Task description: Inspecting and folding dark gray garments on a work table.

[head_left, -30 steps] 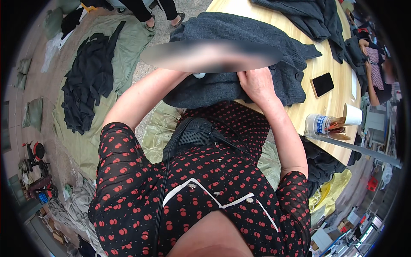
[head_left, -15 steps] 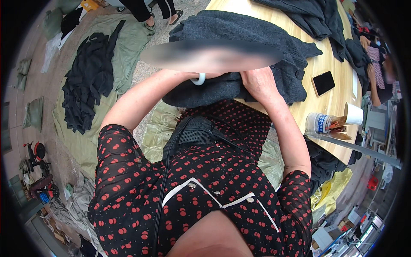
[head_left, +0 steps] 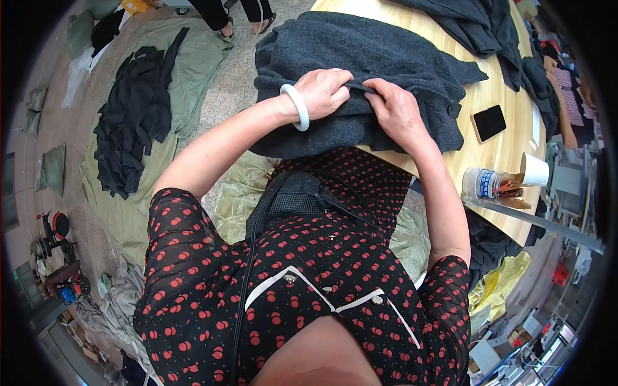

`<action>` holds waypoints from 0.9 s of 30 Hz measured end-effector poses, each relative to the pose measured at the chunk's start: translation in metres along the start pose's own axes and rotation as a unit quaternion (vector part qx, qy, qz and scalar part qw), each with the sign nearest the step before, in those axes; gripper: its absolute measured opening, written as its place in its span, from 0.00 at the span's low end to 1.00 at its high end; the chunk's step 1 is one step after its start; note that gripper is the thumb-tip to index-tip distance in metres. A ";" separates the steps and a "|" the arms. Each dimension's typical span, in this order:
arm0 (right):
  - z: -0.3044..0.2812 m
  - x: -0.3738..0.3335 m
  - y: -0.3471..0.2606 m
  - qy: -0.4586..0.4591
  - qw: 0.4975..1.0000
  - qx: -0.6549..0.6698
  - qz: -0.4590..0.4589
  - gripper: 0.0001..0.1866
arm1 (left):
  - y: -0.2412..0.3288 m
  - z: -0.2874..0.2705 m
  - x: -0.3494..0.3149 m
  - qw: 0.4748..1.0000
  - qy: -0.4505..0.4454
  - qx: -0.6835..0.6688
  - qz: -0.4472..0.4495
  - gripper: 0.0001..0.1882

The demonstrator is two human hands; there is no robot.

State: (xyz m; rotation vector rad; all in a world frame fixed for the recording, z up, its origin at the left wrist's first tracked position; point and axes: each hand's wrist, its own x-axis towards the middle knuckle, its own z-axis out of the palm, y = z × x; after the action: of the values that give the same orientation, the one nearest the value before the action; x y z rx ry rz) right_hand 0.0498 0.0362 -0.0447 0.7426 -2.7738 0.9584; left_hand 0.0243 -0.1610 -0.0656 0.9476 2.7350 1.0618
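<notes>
A dark grey knitted cardigan (head_left: 360, 45) lies spread on the near left part of the wooden table (head_left: 479, 83), partly hanging over its edge toward me. Dark buttons show near its right end. My left hand (head_left: 320, 92), with a pale bangle (head_left: 295, 107) on the wrist, is closed on a raised fold of the knit. Just to the right, my right hand (head_left: 394, 109) pinches the same fold between thumb and fingers. A short stretch of the fold runs between the two hands. The fingertips of my left hand are partly hidden.
A phone (head_left: 488, 123) lies to the right, with a jar of tools (head_left: 483, 183) and a white paper cup (head_left: 535, 170) nearer me. More dark garments (head_left: 450, 26) lie at the back. Dark cloth (head_left: 132, 122) rests on floor sheeting at left. Another person stands at the far right.
A blur covered both hands earlier; now they show plainly, pinching the raised fold. My right hand sits slightly farther right, and the cardigan has barely shifted.
</notes>
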 end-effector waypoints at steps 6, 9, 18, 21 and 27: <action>-0.028 0.008 0.004 -0.098 0.969 0.212 0.085 0.07 | 0.008 -0.024 0.009 0.982 -0.065 -0.174 0.045 0.14; -0.046 0.017 0.002 -0.108 0.952 0.261 0.119 0.07 | 0.027 -0.043 0.015 0.970 -0.108 -0.216 0.037 0.16; -0.015 0.022 0.019 -0.063 0.996 -0.044 0.045 0.12 | -0.049 -0.061 -0.021 0.970 -0.181 -0.091 -0.134 0.20; -0.011 0.030 -0.001 -0.066 0.997 -0.034 0.014 0.12 | -0.078 -0.068 -0.051 0.962 -0.145 -0.164 -0.166 0.17; 0.018 0.049 -0.050 -0.091 0.978 -0.012 -0.188 0.11 | -0.065 -0.073 -0.059 0.969 -0.152 -0.111 -0.157 0.15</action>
State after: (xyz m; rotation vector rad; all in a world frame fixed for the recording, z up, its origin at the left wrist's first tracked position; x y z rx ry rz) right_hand 0.0316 -0.0292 -0.0191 1.3497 -2.6353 0.8144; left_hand 0.0193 -0.2751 -0.0601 0.5640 2.3532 1.0367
